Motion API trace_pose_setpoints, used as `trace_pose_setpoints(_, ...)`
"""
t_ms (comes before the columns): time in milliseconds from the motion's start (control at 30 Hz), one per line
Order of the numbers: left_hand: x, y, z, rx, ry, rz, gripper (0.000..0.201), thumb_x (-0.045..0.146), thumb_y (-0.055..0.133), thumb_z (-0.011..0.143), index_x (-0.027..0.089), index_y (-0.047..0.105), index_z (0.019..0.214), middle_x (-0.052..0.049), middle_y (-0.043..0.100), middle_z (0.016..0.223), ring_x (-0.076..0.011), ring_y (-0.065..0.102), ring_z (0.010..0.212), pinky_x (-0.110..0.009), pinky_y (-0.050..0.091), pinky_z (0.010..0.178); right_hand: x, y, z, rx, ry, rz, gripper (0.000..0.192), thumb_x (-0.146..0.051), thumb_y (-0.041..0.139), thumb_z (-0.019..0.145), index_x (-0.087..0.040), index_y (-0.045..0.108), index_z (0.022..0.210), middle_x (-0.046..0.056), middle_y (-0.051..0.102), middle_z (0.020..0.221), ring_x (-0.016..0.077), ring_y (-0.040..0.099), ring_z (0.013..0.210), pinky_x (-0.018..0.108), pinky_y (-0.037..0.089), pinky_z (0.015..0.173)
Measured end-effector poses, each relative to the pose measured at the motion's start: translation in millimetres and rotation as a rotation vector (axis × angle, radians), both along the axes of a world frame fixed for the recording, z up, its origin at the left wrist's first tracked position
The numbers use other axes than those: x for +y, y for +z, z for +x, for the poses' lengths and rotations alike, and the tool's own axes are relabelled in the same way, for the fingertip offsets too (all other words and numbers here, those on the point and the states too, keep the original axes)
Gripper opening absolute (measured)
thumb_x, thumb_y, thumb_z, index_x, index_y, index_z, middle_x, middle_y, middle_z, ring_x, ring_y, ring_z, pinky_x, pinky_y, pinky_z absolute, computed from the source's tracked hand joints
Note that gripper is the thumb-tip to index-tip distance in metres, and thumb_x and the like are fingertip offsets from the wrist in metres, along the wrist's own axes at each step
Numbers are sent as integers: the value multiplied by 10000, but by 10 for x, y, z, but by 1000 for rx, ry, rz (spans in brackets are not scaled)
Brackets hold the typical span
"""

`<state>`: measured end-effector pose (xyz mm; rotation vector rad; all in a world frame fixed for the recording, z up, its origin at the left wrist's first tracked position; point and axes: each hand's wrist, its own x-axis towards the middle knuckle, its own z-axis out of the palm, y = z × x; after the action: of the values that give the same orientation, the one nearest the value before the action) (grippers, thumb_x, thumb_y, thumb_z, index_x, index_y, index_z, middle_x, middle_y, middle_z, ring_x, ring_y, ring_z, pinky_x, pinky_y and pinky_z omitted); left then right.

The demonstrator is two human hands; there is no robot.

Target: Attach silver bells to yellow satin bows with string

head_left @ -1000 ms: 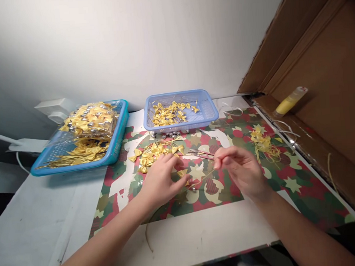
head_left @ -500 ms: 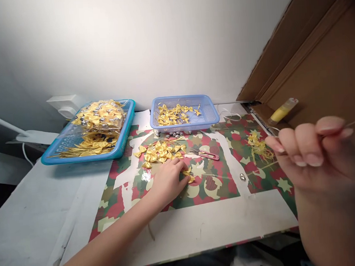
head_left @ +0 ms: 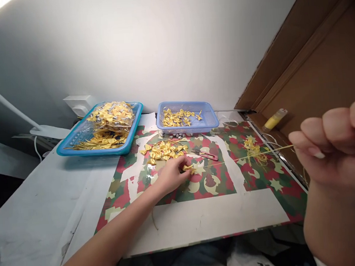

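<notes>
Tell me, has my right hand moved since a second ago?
Yes. The right hand was low over the patterned mat near the scissors; it now sits raised, right of the mat, pulling a gold thread taut.

Glossy satin bow point(head_left: 188, 169), plastic basket point(head_left: 208, 123)

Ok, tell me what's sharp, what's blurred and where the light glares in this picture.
Head view: the right hand, raised close to the lens, is large and soft-edged; the left hand, the yellow bows and the scissors on the patterned mat are sharper. Bright light washes the wall, with a blown-out patch at top left. Wide-angle distortion bends the cardboard panel.
</notes>
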<state>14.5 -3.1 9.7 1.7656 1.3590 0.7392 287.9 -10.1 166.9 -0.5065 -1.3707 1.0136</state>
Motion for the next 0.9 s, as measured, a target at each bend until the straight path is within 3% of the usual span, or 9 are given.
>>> trace_pose_setpoints(167, 62, -62, -58, -484, 67, -227, 182, 263, 705, 697, 166, 561, 753, -12, 650, 789, -146, 656, 726, -260, 499, 668, 10, -30, -4, 17, -38, 3, 361, -339, 560, 927, -214, 494, 595, -51, 206, 480, 88, 206, 393, 308, 182, 375)
trace_pose_setpoints(300, 72, -31, -83, -657, 147, -403, 204, 254, 756, 656, 144, 604, 735, -25, 672, 763, -143, 665, 746, -271, 519, 716, 60, -101, -96, -14, -81, 21, 473, -393, 567, 909, -200, 321, 554, -53, 139, 513, 85, 158, 415, 307, 167, 400)
trace_pose_setpoints(433, 79, -5, -109, -620, 194, -438, 189, 207, 751, 650, 146, 641, 791, 3, 654, 701, -95, 614, 641, -208, 465, 605, 116, -248, -274, -79, -63, -15, 504, -425, 585, 869, -195, 261, 560, -50, 115, 564, 83, 147, 455, 290, 164, 432)
trace_pose_setpoints(533, 83, -6, -128, -605, 220, -464, 345, 155, 744, 632, 173, 623, 955, 21, 652, 680, -92, 592, 612, -193, 422, 554, 163, -426, -370, -108, -15, -121, 423, -379, 543, 866, -197, 298, 573, -50, 169, 549, 91, 196, 468, 279, 208, 465)
trace_pose_setpoints(733, 64, 35, -155, -484, 155, -471, 112, 213, 680, 694, 168, 577, 698, 39, 557, 601, -59, 446, 501, -187, 268, 435, 249, -950, -534, -370, 17, -186, 319, -317, 484, 908, -195, 462, 614, -21, 369, 593, 121, 346, 566, 272, 306, 541)
trace_pose_setpoints(833, 43, 83, -138, -447, 90, -415, 75, 240, 626, 740, 165, 638, 745, 23, 554, 642, -73, 454, 552, -199, 300, 471, 269, -1174, -659, -478, 74, -147, 326, -346, 509, 916, -197, 548, 628, 10, 488, 666, 150, 465, 683, 300, 404, 667)
trace_pose_setpoints(900, 22, 114, -114, -450, 69, -370, 97, 252, 624, 752, 162, 634, 785, 22, 544, 655, -79, 462, 575, -207, 333, 506, 270, -1278, -740, -481, 112, -191, 293, -365, 540, 907, -210, 641, 680, 46, 603, 844, 183, 554, 871, 340, 443, 822)
